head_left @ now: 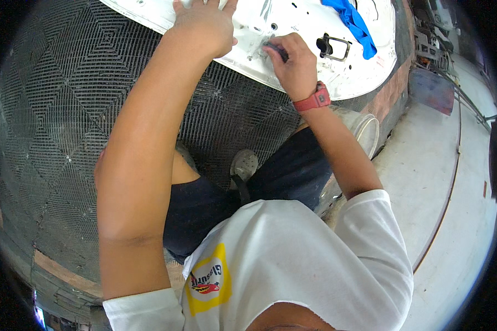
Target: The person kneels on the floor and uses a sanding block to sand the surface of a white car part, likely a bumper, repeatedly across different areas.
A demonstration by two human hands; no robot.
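A white painted metal panel [254, 71], with holes and grey scuffed patches, lies across the top of the view. My left hand [204, 27] rests on its near left edge with fingers spread, and the fingertips run out of view. In my right hand [295, 60] is a small dark pad [277, 52], pinched between thumb and fingers against the panel beside a grey smudged patch. Right of that hand, a metal loop bracket [337, 48] sits at a dark opening in the panel. A blue cloth [354, 25] is draped over the panel's upper right part.
Black ribbed matting [66, 110] covers the floor at left and below the panel. A whitish bucket [367, 129] stands close by my right leg. Pale floor [425, 182] with a dark seam stretches along the right, with assorted parts [433, 52] beyond the panel.
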